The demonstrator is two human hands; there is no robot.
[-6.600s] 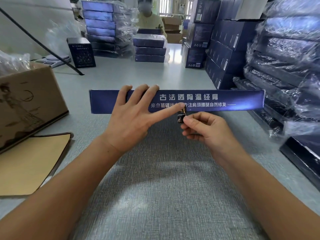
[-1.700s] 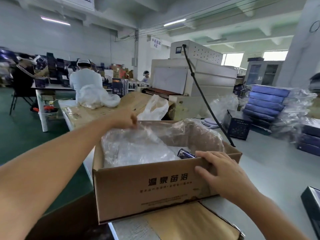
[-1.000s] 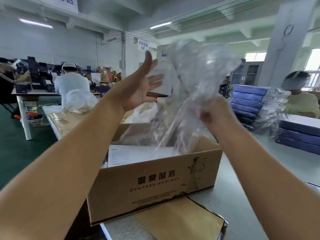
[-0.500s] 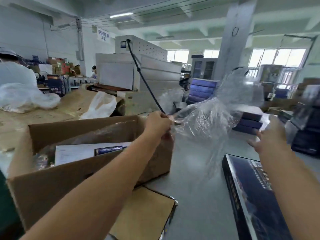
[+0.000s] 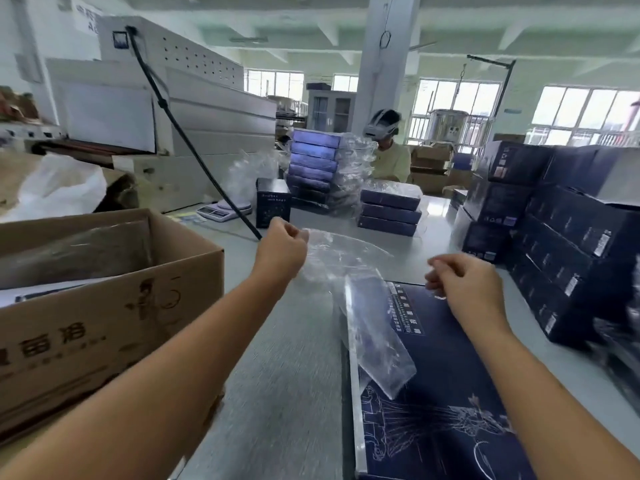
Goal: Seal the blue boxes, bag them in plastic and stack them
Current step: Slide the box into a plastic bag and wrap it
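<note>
A grey work table (image 5: 287,375) ran away from the camera through a bright factory hall with white beams, a square pillar (image 5: 384,53) and a row of windows (image 5: 585,112) along the far wall. On the table's left side stood an open cardboard carton (image 5: 104,323) printed with dark characters. Behind it were a pale sheet-metal machine (image 5: 194,109) and a black cable (image 5: 180,133) slanting down to the tabletop. A small scale (image 5: 225,209) and an upright dark box (image 5: 273,206) sat further along, next to a tall stack of bagged boxes (image 5: 318,168) and a shorter stack (image 5: 389,211). A second person (image 5: 388,150) worked behind these stacks. Dark cartons (image 5: 571,237) were piled along the right edge. The blue box (image 5: 443,393) lay flat on the near right part of the table, deep navy with fine white line drawings and a column of white text near its far end. The plastic bag (image 5: 346,271), clear and crinkled, hung between the hands, and its lower end draped onto the box's left side. The left hand (image 5: 282,252) was raised above the table with its fingers curled, pinching the bag's upper edge. The right hand (image 5: 464,282) hovered over the far end of the box with its fingers curled in. Whether it held any film could not be told.
</note>
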